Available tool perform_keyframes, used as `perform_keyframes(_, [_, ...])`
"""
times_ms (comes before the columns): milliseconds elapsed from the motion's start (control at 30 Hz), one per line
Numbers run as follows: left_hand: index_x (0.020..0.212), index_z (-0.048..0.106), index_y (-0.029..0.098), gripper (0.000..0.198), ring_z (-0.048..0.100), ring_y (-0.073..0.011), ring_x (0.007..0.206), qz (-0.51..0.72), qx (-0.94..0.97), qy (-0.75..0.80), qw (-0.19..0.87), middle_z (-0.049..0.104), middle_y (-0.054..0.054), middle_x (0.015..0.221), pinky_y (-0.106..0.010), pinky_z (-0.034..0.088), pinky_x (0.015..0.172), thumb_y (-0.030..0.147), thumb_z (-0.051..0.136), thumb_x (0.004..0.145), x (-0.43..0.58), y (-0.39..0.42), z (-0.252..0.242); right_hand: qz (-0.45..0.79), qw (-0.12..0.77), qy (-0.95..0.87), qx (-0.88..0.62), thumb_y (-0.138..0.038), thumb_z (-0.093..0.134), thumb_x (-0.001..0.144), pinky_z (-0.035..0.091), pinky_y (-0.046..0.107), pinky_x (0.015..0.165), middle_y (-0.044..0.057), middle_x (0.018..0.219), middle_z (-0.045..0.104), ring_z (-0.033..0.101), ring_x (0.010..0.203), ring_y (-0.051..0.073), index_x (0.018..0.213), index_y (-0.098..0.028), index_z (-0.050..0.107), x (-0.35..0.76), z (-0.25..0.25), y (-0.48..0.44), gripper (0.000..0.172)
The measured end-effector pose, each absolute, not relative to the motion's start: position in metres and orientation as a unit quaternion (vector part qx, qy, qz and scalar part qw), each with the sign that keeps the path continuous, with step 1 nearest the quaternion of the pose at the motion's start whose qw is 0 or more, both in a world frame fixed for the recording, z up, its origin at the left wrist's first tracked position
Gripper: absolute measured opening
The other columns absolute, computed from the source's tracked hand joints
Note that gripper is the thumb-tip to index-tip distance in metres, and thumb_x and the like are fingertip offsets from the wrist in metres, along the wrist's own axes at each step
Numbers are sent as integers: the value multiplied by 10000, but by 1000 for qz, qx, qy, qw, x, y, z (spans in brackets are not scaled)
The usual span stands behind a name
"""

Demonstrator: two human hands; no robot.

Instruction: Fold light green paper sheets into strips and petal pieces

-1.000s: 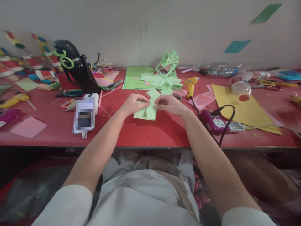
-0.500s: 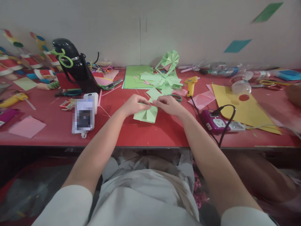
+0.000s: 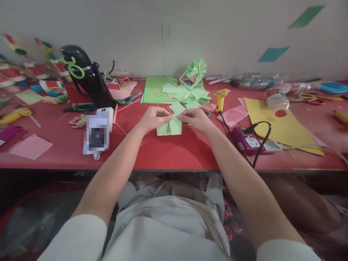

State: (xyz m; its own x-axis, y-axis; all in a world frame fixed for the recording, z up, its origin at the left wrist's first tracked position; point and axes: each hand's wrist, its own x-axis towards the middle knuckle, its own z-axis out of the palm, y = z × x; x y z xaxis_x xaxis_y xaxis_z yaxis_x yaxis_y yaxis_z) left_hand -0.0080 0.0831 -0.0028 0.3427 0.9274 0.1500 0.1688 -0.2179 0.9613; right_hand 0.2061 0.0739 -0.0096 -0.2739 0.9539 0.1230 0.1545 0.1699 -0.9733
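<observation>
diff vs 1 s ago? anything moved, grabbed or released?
The folded green paper has turned from skewed to square-on, and its near edge has pulled slightly away from the table's front edge. The left hand and right hand still pinch its top edge, almost where they were. Nothing was let go or newly taken. The glue gun, yellow sheet and purple power strip are unchanged.

Both hands, left hand and right hand, pinched the top edge of a folded green paper (creased down its middle) on the red desk.
</observation>
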Motion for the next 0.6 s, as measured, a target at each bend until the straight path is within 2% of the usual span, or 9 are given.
perform_keyframes(200, [804,758,151,297,698,-206,823,405,664,413,474,763,-83,849,-350,536,800,388,837,643,-6,83,-2,469,436,-626,-446,-494,873,620,423,294,587,25,628,632,530,596,120,700,-156,707,206,-8,75,385])
perform_keyframes(367, [796,751,151,289,693,-196,789,429,661,405,464,760,-78,834,-338,539,765,393,824,655,-2,82,-3,483,482,-601,-416,-486,880,611,475,309,641,20,648,641,568,627,128,660,-171,676,202,-10,75,379])
perform_keyframes(600, [808,754,154,260,687,-187,759,447,664,400,447,757,-73,814,-321,536,725,382,795,689,0,83,-5,506,519,-548,-418,-523,899,528,537,356,706,41,728,683,621,700,172,680,-202,683,196,-12,74,416])
